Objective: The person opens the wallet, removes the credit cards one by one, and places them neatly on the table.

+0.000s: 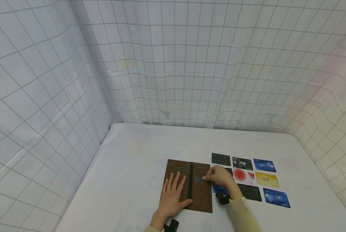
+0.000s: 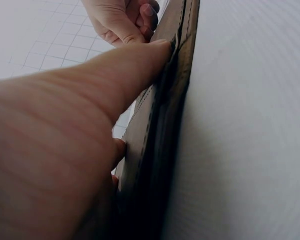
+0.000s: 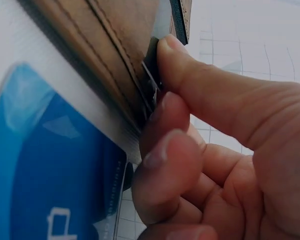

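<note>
A brown wallet (image 1: 201, 199) lies unfolded on the table, a black strap (image 1: 190, 183) running down its middle. My left hand (image 1: 171, 196) rests on its left half with fingers spread, the thumb reaching the strap. At the upper part of the right half, my right hand (image 1: 220, 176) pinches a thin greyish card (image 1: 199, 179) between thumb and fingers. The right wrist view has the thumb on the card's face, close against the wallet's stitched edge. Most of the card is hidden by the fingers and the wallet. Beside that hand lies a blue card (image 3: 55, 150).
Several cards lie in rows right of the wallet, among them a black card (image 1: 220, 159), a black Vip card (image 1: 242, 163), a red and white card (image 1: 244, 176), a yellow card (image 1: 267, 179) and a blue VIP card (image 1: 276, 197). Gridded white curtains (image 1: 173, 64) enclose the white table (image 1: 126, 180).
</note>
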Demonstrator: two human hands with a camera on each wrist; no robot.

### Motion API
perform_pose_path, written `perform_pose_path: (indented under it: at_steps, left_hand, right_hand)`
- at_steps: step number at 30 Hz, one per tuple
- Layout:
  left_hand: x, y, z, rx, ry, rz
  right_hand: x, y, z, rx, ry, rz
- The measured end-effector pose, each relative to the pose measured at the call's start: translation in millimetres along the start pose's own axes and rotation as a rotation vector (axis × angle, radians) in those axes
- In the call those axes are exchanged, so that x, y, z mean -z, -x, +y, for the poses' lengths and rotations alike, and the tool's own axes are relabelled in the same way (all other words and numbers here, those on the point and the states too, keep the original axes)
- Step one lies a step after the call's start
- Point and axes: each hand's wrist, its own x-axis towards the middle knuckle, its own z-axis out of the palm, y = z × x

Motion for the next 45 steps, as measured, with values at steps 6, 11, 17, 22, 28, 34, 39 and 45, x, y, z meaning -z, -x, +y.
perform_pose_path:
  at_steps: [6,11,17,22,28,34,39,45]
  left_hand:
    - [0.0,-0.1,1.0,0.005,-0.001,-0.003]
    - [-0.8,0.4,0.7,-0.005,0.002,0.017]
    - [-4.8,0.5,-2.8,-0.031,0.011,0.057]
    - [-7.1,0.6,-5.0,-0.037,-0.001,0.078]
    - [-9.5,0.7,-6.2,-0.056,-0.008,0.098]
    - [-6.7,1.6,-3.8,-0.065,0.007,0.106]
    - [-6.1,2.0,-3.8,-0.072,0.023,0.108]
    - [-11.5,1.4,-7.4,-0.067,-0.004,0.120]
  right_hand:
    - [1.0,-0.1,-0.1,0.004,-0.004,0.013]
    - [-0.2,-0.7,-0.5,0.008,0.010,0.012]
    - [-1.1,-3.7,-2.9,0.014,0.045,0.016]
    - [-2.3,-5.7,-5.3,0.040,0.079,-0.006]
    - [-2.3,-6.2,-5.3,0.035,0.067,-0.014]
    - [-2.3,-7.9,-3.2,0.019,0.068,0.008]
    - [-2.7,-9.9,-1.8,0.009,0.088,0.059]
    - [-1.5,-10.4,-3.8,0.003,0.083,0.089]
